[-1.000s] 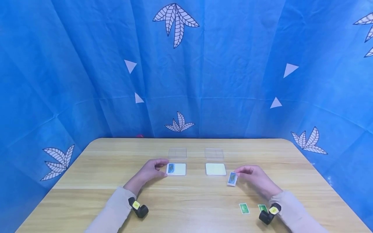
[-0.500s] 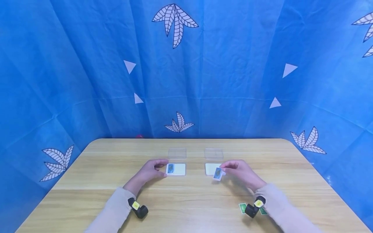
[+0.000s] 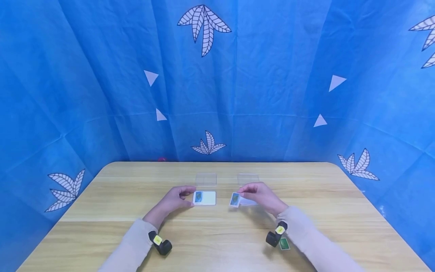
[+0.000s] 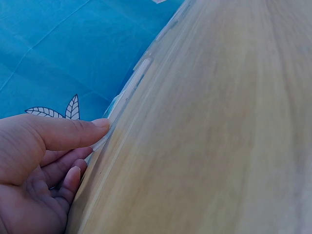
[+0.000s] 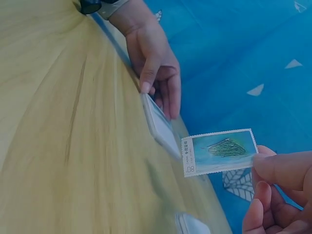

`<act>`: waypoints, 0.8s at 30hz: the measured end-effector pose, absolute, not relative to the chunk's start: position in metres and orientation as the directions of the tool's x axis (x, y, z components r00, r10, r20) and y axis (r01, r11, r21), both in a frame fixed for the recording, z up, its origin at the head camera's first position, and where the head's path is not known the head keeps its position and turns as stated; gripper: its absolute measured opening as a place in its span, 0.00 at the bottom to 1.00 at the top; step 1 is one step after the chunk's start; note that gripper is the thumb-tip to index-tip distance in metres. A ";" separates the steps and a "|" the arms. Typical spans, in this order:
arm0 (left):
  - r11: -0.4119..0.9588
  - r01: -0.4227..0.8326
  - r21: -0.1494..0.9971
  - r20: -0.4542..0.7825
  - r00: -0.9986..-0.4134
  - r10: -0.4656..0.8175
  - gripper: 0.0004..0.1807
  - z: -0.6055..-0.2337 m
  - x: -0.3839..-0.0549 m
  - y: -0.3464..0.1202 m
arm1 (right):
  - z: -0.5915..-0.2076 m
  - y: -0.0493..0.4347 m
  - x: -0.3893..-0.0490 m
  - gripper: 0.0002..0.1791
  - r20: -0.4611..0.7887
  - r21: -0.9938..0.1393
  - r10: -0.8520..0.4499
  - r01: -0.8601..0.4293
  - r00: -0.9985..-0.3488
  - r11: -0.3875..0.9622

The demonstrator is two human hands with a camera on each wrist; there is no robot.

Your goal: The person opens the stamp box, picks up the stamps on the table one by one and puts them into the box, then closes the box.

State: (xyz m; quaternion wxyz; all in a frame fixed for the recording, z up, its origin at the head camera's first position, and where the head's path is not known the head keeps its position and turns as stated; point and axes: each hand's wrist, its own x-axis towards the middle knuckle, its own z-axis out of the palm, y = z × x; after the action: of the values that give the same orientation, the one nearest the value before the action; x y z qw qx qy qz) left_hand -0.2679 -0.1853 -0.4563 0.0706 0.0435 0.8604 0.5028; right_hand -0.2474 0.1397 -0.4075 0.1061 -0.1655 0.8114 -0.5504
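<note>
My right hand (image 3: 259,195) pinches a postage stamp (image 5: 222,152) by its end between thumb and fingers. The stamp shows a green island on blue water and has a perforated white border. In the head view it is held up at the left end of the right white-filled plastic case (image 3: 249,202), which the hand partly covers. My left hand (image 3: 175,199) grips the left end of another flat clear case with a white inside (image 3: 209,198), thumb at the near edge and fingers at the far one. A similar blue stamp (image 3: 198,197) lies at that case's left end.
Behind the cases lie two clear plastic lids (image 3: 206,179). A green stamp-like piece (image 3: 284,244) lies on the wooden table (image 3: 217,241) near my right wrist camera. A blue curtain (image 3: 272,75) with leaf prints hangs beyond the table's far edge.
My right hand has moved left with the stamp, crossing the right case to its left end. The right forearm now covers one green piece. My left hand stays at the left case.
</note>
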 end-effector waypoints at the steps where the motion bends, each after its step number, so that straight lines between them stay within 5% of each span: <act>1: 0.490 0.003 0.872 -0.079 -0.986 0.146 0.31 -0.457 -0.268 -0.185 | -0.407 0.136 -0.248 0.09 0.004 -0.928 -0.382 -0.146 -0.924 0.342; 24: 0.511 0.017 0.859 -0.071 -0.986 0.152 0.30 -0.454 -0.268 -0.185 | -0.408 0.079 -0.268 0.11 0.000 -0.951 -0.425 -0.131 -0.905 0.280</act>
State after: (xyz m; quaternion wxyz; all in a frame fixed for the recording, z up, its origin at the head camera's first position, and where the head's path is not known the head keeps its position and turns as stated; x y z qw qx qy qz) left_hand -0.2679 -0.1855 -0.4544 0.0685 0.0487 0.8666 0.4919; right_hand -0.2677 0.0794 -0.4080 0.1282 -0.1762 0.7896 -0.5736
